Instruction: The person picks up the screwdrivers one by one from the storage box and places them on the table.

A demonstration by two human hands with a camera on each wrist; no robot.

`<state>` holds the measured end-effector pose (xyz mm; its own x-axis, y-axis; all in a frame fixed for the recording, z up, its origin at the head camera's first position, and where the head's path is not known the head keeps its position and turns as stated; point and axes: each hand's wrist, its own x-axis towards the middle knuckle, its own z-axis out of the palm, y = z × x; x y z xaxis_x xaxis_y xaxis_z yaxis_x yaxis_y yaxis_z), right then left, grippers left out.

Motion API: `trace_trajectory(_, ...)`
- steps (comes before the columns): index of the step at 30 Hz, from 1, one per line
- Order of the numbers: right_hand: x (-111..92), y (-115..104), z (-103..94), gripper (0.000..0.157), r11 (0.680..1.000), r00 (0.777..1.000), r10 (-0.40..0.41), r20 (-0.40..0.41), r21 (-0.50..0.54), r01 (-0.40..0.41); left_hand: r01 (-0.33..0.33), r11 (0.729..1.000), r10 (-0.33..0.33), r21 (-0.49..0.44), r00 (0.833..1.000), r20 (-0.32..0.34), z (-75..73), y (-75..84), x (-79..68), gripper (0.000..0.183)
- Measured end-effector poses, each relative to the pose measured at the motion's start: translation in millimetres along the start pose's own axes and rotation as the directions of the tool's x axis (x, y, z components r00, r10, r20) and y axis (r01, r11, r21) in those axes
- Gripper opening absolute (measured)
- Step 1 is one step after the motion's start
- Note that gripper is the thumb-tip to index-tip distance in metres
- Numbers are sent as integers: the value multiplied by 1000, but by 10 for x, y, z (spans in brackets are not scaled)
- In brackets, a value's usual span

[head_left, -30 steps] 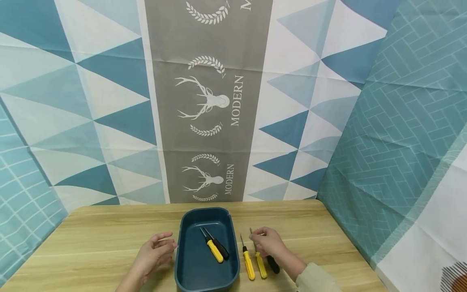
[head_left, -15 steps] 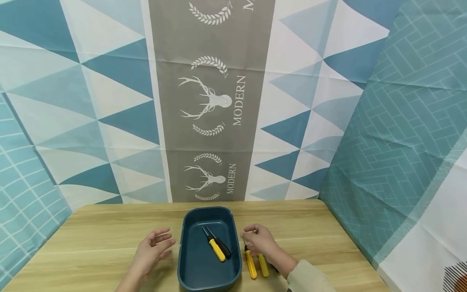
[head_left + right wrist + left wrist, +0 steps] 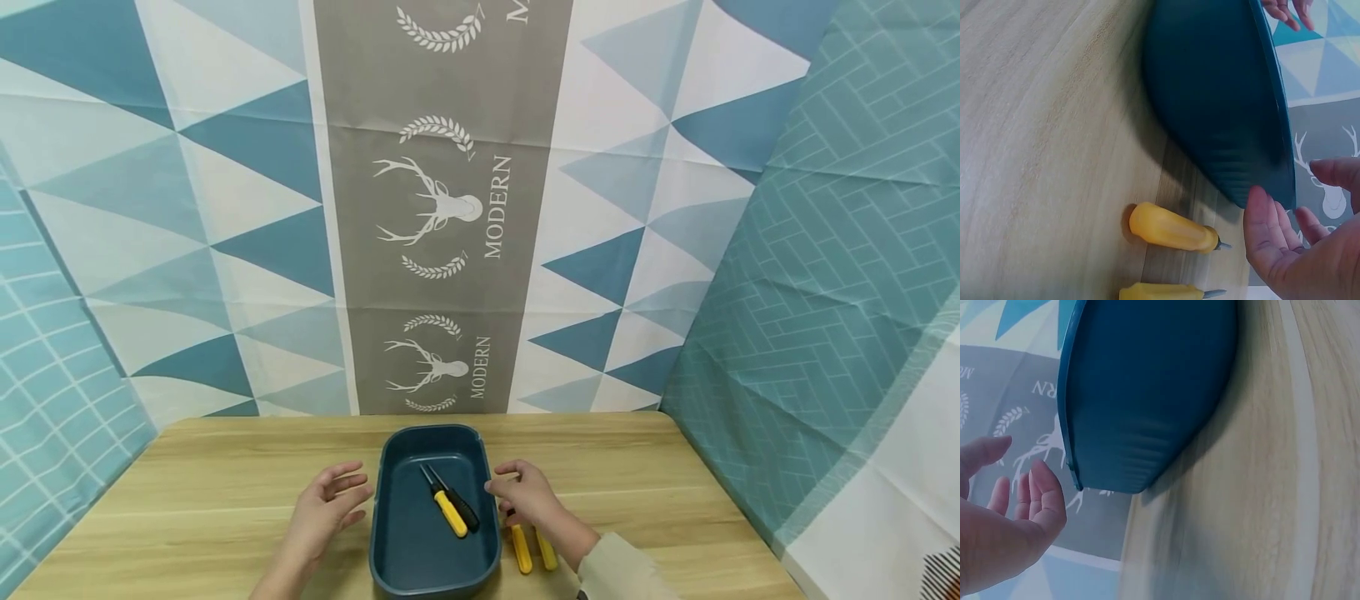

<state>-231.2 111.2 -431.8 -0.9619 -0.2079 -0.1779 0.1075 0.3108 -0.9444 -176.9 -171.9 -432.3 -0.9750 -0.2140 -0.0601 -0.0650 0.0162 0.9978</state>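
A dark blue rectangular bin (image 3: 408, 554) stands on the table. Inside it lie a yellow-handled screwdriver (image 3: 452, 515) and a black-handled screwdriver (image 3: 468, 512), side by side. My left hand (image 3: 327, 508) hovers left of the bin, fingers loosely bent, holding nothing. At the bin's right rim is my right hand (image 3: 527, 498), also relaxed and without anything in it; whether its fingertips touch the bin I cannot tell. Under and beside that hand lie two more yellow-handled screwdrivers (image 3: 1169, 226) on the table, their shafts partly hidden in the head view.
The wood-grain table (image 3: 247, 475) extends on both sides of the bin. A patterned cloth (image 3: 427, 250) hangs behind its far edge, and a teal cloth (image 3: 810, 317) hangs along the right.
My right hand has moved left from above the screwdrivers to the bin's right rim. The black-handled screwdriver on the table is now out of sight behind the arm. The left hand stays beside the bin.
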Motion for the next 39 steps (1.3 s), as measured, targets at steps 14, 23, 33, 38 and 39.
trace_trajectory(14, 40, 31, 43, 42, 999, 1000, 20, -11, -29, -21, -6, 999, 7, -39, 1000, 26, 211, 51, -7, 53)
trace_trajectory(23, 55, 59, 81, 42, 1000, 1000, 16, -15, -18, -16, -8, 1000, 8, -29, 1000, 22, 315, 69, -15, 48)
trace_trajectory(33, 78, 74, 106, 42, 1000, 1000, 11, -8, -5, -11, 6, 1000, -7, 29, 999, 43, 411, 103, -10, 48)
trace_trajectory(38, 77, 71, 117, 41, 1000, 1000, 20, -8, -2, -20, -10, 998, 5, 59, 997, 79, 479, 102, -12, 49)
trace_trajectory(39, 79, 71, 120, 41, 1000, 1000, 22, -8, -2, -22, -9, 998, 4, 65, 996, 85, 495, 104, -15, 49)
